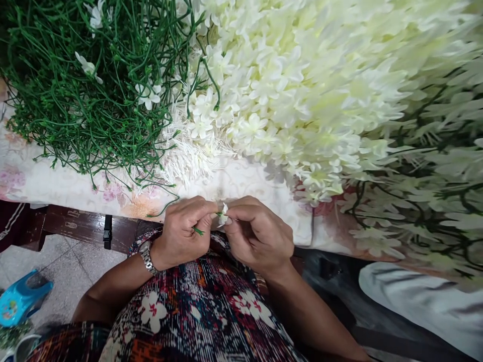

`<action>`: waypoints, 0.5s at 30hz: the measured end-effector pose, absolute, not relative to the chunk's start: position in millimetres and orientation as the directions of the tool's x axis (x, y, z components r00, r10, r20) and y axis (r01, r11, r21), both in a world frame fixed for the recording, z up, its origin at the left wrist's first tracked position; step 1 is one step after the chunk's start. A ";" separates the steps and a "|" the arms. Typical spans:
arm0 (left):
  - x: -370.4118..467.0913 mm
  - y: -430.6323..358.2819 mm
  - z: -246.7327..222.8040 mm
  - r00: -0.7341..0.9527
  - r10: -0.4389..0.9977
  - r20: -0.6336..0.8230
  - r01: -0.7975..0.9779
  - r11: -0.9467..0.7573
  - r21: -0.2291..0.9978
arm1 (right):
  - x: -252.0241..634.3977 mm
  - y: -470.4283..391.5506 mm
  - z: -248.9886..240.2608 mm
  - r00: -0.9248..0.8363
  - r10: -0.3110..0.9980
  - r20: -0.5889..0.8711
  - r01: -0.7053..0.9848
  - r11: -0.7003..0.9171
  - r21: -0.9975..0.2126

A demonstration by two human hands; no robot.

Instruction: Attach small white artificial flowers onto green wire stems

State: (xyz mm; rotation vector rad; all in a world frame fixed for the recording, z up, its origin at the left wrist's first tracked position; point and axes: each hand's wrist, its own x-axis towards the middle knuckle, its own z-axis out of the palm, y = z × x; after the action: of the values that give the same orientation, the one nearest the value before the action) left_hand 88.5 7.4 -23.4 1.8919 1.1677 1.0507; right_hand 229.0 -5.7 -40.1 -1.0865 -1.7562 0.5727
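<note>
My left hand (187, 229), with a metal watch (147, 257) on its wrist, is closed around a green plastic stem (198, 231). The stem's tip sticks out between my fingers toward the right. My right hand (260, 231) pinches a small white artificial flower (223, 216) against that tip, so both hands nearly meet at the table's front edge. Most of the flower is hidden by my fingertips. Just beyond my left hand lie a heap of green stems (101, 95) and a pile of thin white stamens (188, 161).
A big mound of white artificial flowers (287, 90) covers the back and right of the cloth-covered table (241, 183). More flowers on green stems (422, 211) spread at the right edge. A person's light trouser leg (418, 296) is at lower right, a blue plastic stool (22, 299) at lower left.
</note>
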 end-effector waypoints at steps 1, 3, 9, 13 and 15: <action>88.6 7.5 -23.7 0.277 0.917 0.287 0.381 -0.379 0.843 | 229.0 -5.8 -40.2 -0.147 0.865 0.480 0.416 0.494 -0.763; 88.7 7.7 -23.9 0.282 0.914 0.293 0.386 -0.388 0.837 | 228.9 -6.0 -39.8 -0.151 0.865 0.479 0.424 0.494 -0.759; 89.4 7.9 -24.9 0.281 0.906 0.317 0.419 -0.414 0.808 | 228.5 -4.9 -37.2 -0.172 0.865 0.471 0.441 0.496 -0.749; 90.7 7.9 -26.3 0.286 0.900 0.329 0.441 -0.429 0.788 | 229.1 -3.7 -36.6 -0.195 0.851 0.487 0.466 0.517 -0.718; 91.0 8.0 -25.9 0.288 0.903 0.319 0.449 -0.421 0.788 | 229.1 -3.4 -36.6 -0.203 0.852 0.483 0.484 0.517 -0.706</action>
State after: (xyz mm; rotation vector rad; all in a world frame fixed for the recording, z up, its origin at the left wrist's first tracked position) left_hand 91.0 8.0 -25.9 1.9932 1.2054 1.0387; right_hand 229.1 -3.4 -36.6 -1.1057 -1.8524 0.5104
